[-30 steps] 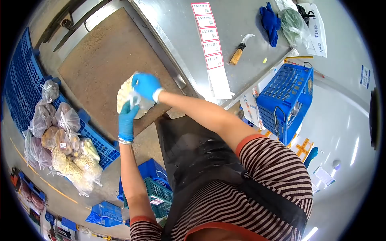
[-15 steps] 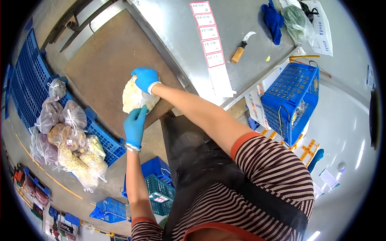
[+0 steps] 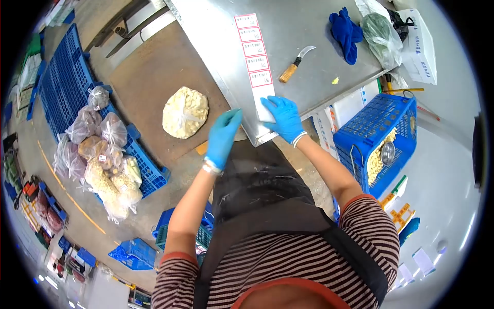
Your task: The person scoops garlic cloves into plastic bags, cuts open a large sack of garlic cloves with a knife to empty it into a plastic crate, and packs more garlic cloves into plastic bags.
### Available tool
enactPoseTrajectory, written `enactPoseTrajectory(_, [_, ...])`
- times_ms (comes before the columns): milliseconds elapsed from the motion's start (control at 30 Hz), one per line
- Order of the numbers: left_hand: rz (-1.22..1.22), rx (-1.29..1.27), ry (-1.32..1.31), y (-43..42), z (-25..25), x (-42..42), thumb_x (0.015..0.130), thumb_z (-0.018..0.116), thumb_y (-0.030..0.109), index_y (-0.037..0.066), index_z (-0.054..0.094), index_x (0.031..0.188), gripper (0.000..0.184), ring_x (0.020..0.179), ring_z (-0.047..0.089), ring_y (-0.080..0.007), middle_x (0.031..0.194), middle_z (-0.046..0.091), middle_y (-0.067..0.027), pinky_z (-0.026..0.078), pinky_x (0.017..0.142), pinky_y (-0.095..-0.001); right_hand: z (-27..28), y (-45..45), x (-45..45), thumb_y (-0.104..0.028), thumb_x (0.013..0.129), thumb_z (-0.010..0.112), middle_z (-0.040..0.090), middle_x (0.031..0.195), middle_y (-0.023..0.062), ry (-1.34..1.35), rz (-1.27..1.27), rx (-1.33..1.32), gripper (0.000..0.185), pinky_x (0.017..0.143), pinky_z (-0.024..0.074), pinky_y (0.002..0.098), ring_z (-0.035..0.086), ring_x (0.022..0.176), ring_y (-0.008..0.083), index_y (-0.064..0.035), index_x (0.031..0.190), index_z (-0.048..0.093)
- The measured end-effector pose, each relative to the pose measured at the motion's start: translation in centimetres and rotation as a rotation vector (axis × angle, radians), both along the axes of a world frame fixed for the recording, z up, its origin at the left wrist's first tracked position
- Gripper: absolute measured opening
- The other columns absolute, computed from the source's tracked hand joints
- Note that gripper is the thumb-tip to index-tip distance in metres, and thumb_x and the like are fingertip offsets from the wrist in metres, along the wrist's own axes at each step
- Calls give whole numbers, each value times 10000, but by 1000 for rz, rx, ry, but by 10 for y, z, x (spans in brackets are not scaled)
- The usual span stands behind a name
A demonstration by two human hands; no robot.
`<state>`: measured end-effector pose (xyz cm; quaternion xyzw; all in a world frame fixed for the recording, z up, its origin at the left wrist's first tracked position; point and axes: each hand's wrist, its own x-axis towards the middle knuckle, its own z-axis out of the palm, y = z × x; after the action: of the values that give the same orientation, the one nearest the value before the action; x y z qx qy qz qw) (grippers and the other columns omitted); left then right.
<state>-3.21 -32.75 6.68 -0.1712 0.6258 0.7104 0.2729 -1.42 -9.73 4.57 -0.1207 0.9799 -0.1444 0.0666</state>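
Observation:
My right hand, in a blue glove, rests at the lower end of a strip of labels on the metal table. Its thumb and fingers are apart, touching the strip's blank white tail. My left hand, gloved in blue too, hovers by the table's corner with fingers stretched out and nothing visible in them. To its left, a tied clear plastic bag of pale, cream-coloured pieces sits on a brown board. The kind of food inside is too small to tell.
A wooden-handled hooked knife and blue cloth lie on the metal table. At right stands a blue crate with pale pieces and a metal bowl. Filled bags are piled on a blue crate at left.
Both hands have let go of the bag, which stays on the board. My right hand has moved right to the label strip; my left has shifted right, off the bag.

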Motion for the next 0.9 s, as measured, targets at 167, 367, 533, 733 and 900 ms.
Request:
enactPoseTrajectory(167, [-96,3,-313,63,-14,-26,831,731,352,-38,662,1011,435,774,633,-162,893,655,-88,503,679,-281,-11,25,-2,-147,786,652,654,911,39,60,9,-249,314,738,447,413,589,833,268,-188,1097,668])
enactPoseTrajectory(367, [-55,0,-267,85,-33,-29,883,642,119,-37,646,1049,228,686,618,-148,841,661,-90,514,595,-292,37,36,-3,-251,782,707,640,824,83,-105,3,-491,331,710,463,389,597,758,288,-180,1105,702])
enactPoseTrajectory(533, [-314,-262,91,89,-59,-18,867,629,161,0,672,1024,229,732,632,-149,841,690,-100,508,692,-303,20,41,-35,-298,809,685,660,830,79,57,40,-329,287,699,471,393,612,761,275,-167,1063,716])
enactPoseTrajectory(733, [-315,-333,246,93,-51,-18,859,632,189,14,657,967,207,702,619,-247,807,644,-167,483,685,-359,0,35,-59,-278,823,639,664,765,93,-39,80,-207,179,670,494,406,638,725,283,-126,880,713])
enactPoseTrajectory(900, [-235,-285,153,94,-67,-22,840,630,229,-1,652,991,275,755,637,-297,859,661,-188,493,715,-368,-33,58,-78,-229,852,605,663,758,132,-136,-487,-570,181,682,519,374,651,682,275,-68,848,688])
